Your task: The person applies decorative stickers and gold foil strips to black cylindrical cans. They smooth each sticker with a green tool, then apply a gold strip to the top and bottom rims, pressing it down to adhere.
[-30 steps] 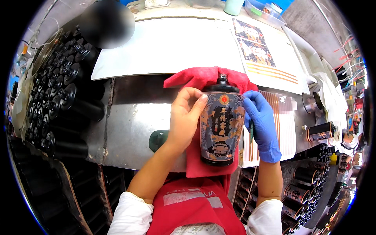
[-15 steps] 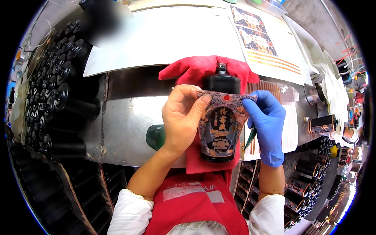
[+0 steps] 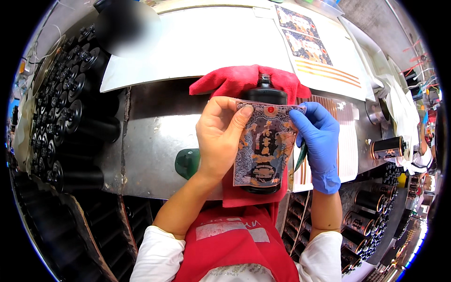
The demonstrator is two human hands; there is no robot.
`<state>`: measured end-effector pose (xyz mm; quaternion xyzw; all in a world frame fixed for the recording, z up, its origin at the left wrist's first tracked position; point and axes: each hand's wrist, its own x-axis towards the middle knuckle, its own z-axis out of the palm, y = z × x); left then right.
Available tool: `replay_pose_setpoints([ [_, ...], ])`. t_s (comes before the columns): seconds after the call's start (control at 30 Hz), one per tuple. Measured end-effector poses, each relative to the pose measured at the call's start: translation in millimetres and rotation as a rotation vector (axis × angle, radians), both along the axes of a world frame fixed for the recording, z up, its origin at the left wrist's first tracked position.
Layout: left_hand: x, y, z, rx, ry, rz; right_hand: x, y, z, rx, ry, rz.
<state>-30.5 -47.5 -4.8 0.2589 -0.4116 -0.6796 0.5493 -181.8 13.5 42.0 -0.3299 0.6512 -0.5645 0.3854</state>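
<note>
A black bottle [image 3: 265, 96] lies on a red towel [image 3: 230, 79] in front of me, its neck pointing away. Over its body I hold a thin, see-through patterned decal [image 3: 262, 141] with dark, orange and grey decoration. My bare left hand [image 3: 217, 134] pinches its upper left corner between thumb and fingers. The upper right corner is pinched by my right hand [image 3: 322, 141], which wears a blue glove. A dark green, blade-like piece [image 3: 301, 157] sticks out below the gloved fingers, apparently tucked in that hand. The decal's lower end reaches nearly to the bottle's base.
A green rounded object [image 3: 187, 164] rests on the metal table [image 3: 150, 141] beside my left wrist. Many black bottles [image 3: 77, 176] are stacked at left. Printed sheets [image 3: 305, 47] lie far right, and a decorated bottle [image 3: 389, 148] lies at right. Racks hold more bottles below.
Both hands have moved slightly away from me with the decal. Its sheet now spreads flatter and wider over the bottle, with its lower left corner showing.
</note>
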Motion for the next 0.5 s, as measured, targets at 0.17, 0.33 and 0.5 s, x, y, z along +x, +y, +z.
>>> replay_pose_setpoints([
  [0.17, -3.2, -1.6, -2.3, 0.012, 0.006, 0.015, -0.2, 0.5, 1.1, 0.017, -0.009, 0.006],
  [0.33, -1.5, -2.0, -3.1, 0.016, -0.033, 0.013, -0.5, 0.8, 0.6, 0.008, -0.012, -0.003],
  [0.5, -4.5, -2.9, 0.0, 0.005, -0.030, 0.022, -0.7, -0.5, -0.6, -0.034, -0.030, -0.006],
])
